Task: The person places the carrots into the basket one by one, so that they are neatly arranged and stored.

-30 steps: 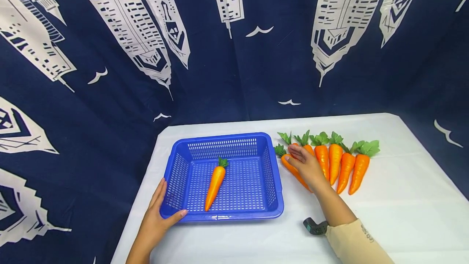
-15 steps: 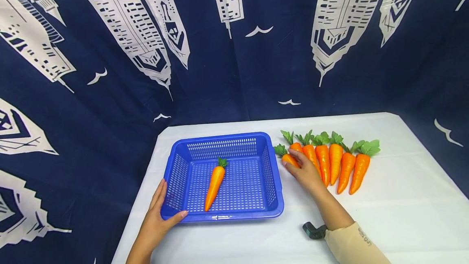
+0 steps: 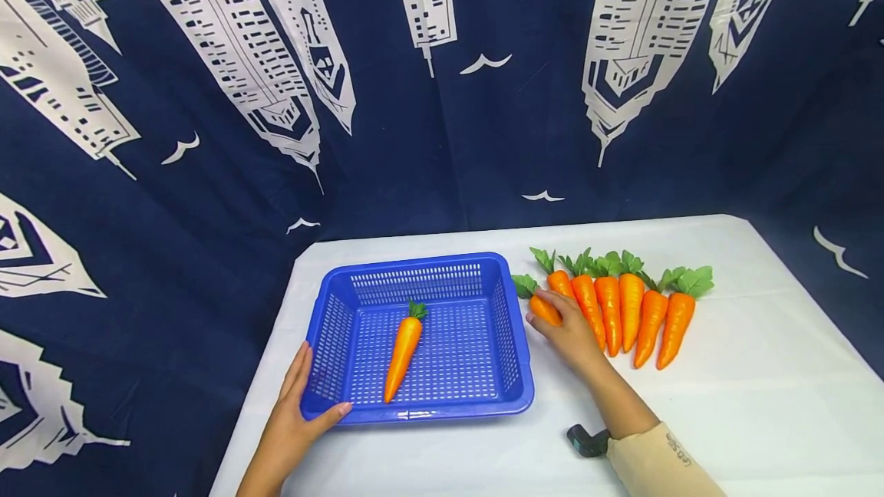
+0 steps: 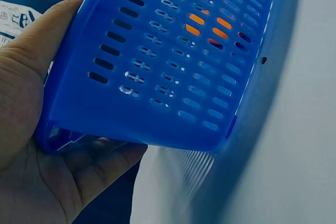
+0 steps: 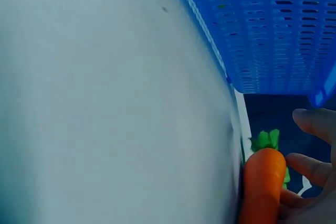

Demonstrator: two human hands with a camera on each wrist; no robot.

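While our left hand [image 3: 298,419] grips the near-left corner of the blue basket [image 3: 514,390], our right hand [image 3: 568,330] curls round the leftmost carrot [image 3: 542,308] in the row of carrots [image 3: 625,313] on the white table [image 3: 746,397]. We judge a firm mid-body grip best: lift clear of the neighbours and the basket wall, then lay it beside the carrot in the basket [image 3: 403,349].
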